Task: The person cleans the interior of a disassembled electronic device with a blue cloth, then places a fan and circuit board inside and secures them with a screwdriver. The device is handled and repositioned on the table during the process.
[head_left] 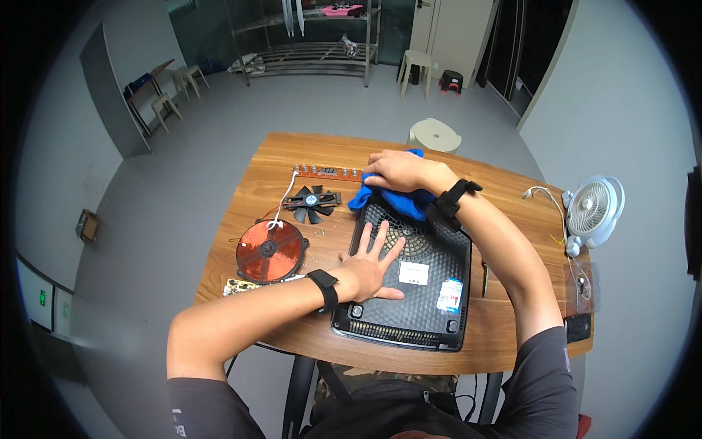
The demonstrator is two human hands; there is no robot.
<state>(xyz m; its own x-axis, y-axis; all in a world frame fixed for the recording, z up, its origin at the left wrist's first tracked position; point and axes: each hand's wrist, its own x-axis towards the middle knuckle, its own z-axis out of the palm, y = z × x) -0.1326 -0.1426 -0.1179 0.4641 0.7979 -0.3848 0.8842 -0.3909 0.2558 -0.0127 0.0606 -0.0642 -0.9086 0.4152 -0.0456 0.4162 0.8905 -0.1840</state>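
Note:
A black induction cooker housing lies bottom side up on the table, with a round vent grille, rubber feet and two stickers showing. My left hand rests flat on its left part, fingers spread. At the far end, my right hand is closed on a blue cloth, which is bunched against the housing's far edge and covers part of it. Left of the housing lie a black fan, a round copper-red coil with a white wire, and a narrow circuit board.
Another small circuit board sits near my left forearm. Small loose pieces lie beside the coil. At the table's right are a screwdriver-like tool, a white desk fan, a clear tray and a black phone-like object. A stool stands beyond.

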